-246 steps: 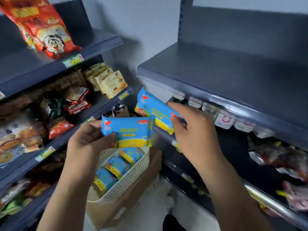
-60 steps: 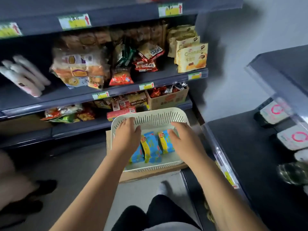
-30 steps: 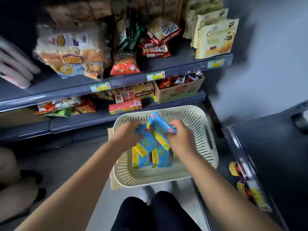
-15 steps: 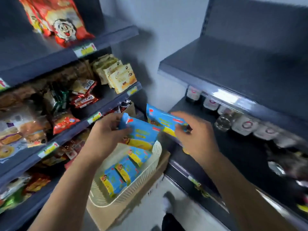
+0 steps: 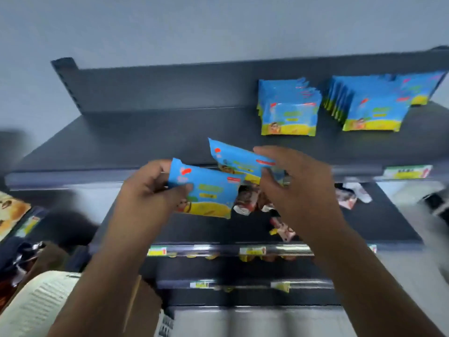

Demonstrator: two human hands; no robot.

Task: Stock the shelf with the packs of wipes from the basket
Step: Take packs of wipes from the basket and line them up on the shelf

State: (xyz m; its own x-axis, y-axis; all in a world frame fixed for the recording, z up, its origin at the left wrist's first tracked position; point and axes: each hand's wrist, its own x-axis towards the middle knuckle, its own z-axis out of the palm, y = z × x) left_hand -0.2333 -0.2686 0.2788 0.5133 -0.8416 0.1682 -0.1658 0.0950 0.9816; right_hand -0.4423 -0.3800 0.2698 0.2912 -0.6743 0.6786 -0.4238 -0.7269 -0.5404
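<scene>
My left hand (image 5: 148, 190) grips a blue and yellow pack of wipes (image 5: 209, 195) by its left end. My right hand (image 5: 298, 190) holds a second pack of wipes (image 5: 233, 160) a little higher, at the front edge of the dark top shelf (image 5: 145, 139). Two rows of the same packs stand upright on that shelf: one row (image 5: 289, 110) and another row (image 5: 371, 105) further right. The white basket (image 5: 36, 302) shows only its rim at the bottom left.
The lower shelf (image 5: 364, 224) holds small wrapped items behind my hands. Yellow price labels (image 5: 252, 251) run along the shelf edges. A cardboard box (image 5: 143, 310) sits under the basket. Snack packs (image 5: 9, 215) lie on the left shelving. A pale wall rises behind.
Both hands took a pack each from the basket and have risen to the top shelf's front edge. My view has swung from the basket up to the right-hand shelving.
</scene>
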